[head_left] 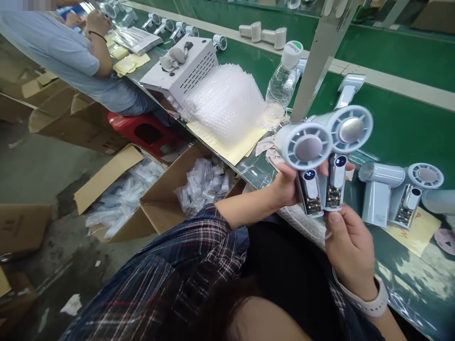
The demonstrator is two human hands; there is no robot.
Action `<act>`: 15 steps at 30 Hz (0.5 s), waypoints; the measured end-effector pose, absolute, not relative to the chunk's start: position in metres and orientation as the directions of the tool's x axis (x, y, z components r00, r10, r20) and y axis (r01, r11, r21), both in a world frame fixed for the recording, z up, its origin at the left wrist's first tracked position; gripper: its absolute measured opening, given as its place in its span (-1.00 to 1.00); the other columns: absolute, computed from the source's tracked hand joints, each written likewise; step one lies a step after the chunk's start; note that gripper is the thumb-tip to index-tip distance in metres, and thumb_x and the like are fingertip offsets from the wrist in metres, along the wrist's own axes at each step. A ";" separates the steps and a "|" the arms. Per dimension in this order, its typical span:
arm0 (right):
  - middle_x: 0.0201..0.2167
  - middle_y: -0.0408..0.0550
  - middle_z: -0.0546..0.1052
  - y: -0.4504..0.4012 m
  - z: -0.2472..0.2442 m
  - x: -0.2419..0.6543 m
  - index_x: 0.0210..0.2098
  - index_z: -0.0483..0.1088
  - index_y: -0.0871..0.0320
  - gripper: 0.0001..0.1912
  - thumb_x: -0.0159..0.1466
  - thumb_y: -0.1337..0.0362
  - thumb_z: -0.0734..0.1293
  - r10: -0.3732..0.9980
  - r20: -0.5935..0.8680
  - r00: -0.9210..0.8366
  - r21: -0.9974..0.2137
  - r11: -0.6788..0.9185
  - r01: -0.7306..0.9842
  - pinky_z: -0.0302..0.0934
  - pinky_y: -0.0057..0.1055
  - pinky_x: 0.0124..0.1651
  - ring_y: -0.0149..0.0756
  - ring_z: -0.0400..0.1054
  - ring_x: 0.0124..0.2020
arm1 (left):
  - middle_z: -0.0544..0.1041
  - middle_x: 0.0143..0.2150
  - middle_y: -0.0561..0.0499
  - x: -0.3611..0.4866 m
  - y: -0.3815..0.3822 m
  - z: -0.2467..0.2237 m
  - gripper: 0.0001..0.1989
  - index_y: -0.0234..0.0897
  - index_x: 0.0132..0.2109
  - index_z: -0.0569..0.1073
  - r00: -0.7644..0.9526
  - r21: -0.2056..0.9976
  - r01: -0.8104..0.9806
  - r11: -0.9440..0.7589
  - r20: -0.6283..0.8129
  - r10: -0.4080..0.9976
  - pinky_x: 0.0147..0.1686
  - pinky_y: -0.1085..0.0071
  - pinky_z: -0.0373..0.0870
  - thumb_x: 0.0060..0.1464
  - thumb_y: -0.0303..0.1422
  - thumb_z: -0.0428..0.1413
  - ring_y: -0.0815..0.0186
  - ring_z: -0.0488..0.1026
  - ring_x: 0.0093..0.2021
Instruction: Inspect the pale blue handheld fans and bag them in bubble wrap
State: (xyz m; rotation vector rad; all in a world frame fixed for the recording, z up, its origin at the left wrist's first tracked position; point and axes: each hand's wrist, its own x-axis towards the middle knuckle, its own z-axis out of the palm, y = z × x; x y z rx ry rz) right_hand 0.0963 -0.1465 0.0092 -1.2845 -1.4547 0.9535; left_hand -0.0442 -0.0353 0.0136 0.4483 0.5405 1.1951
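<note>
The right hand [350, 248] pinches at the handle bases of two pale-blue plastic handheld fans [308, 148] [351, 130]; the left hand [286, 189] wraps the handles from behind. Held upright together, their small displays glow, circuit boards exposed, apparently for side-by-side viewing; moving them calls for a steady grip on both. Beyond, on the green surface [394, 135], sit clear bubble-wrap sheets [227, 102] and a capped bottle [282, 87].

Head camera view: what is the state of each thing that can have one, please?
Left held fan, display lit, board exposed
Right held fan, display lit, board exposed
Bottle, capped
Two cartons of bagged pieces, open
Left hand, gripping
Right hand, gripping
Unheld near fan with exposed board, display looks dark
</note>
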 end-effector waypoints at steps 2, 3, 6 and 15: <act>-0.02 0.08 0.57 -0.140 0.011 0.111 -0.43 0.40 0.09 -0.58 0.54 0.07 0.32 0.954 0.254 -0.156 -0.864 0.297 0.407 0.48 -0.10 0.01 -0.11 0.54 -0.09 | 0.60 0.16 -0.25 -0.059 -0.027 0.015 0.07 -0.21 -0.30 0.45 0.138 0.611 -0.772 0.173 -0.104 0.985 0.21 -0.12 0.59 -0.25 0.76 -0.15 -0.24 0.45 0.40; 0.13 0.13 0.54 -0.135 0.012 0.120 -0.42 0.43 0.09 -0.60 0.52 0.07 0.32 0.935 0.290 -0.204 -0.791 0.355 0.499 0.46 0.06 0.16 0.03 0.54 0.07 | 0.60 0.17 -0.24 -0.070 -0.024 0.015 0.04 -0.20 -0.30 0.44 0.060 0.626 -0.774 0.093 -0.073 0.995 0.22 -0.13 0.59 -0.19 0.74 -0.16 -0.23 0.44 0.42; 0.38 0.35 0.41 -0.109 0.025 0.139 -0.04 0.60 0.12 -0.76 0.48 0.12 0.35 0.900 0.408 -0.153 -0.451 0.345 0.823 0.26 0.42 0.37 0.43 0.34 0.38 | 0.61 0.12 -0.21 -0.111 -0.021 0.013 0.00 -0.19 -0.35 0.39 -0.091 0.658 -0.752 -0.027 -0.063 0.994 0.20 -0.11 0.62 -0.14 0.72 -0.16 -0.22 0.44 0.43; 0.12 0.31 0.60 0.015 0.028 0.004 -0.13 0.67 0.23 -0.76 0.43 0.36 0.33 0.869 0.208 -0.449 -0.214 0.488 0.846 0.30 0.25 0.23 0.29 0.41 0.21 | 0.68 -0.01 -0.17 -0.163 -0.059 0.006 -0.06 -0.21 -0.48 0.42 -0.118 0.689 -0.724 -0.024 -0.089 0.989 0.13 0.02 0.66 -0.21 0.68 0.05 -0.18 0.55 0.33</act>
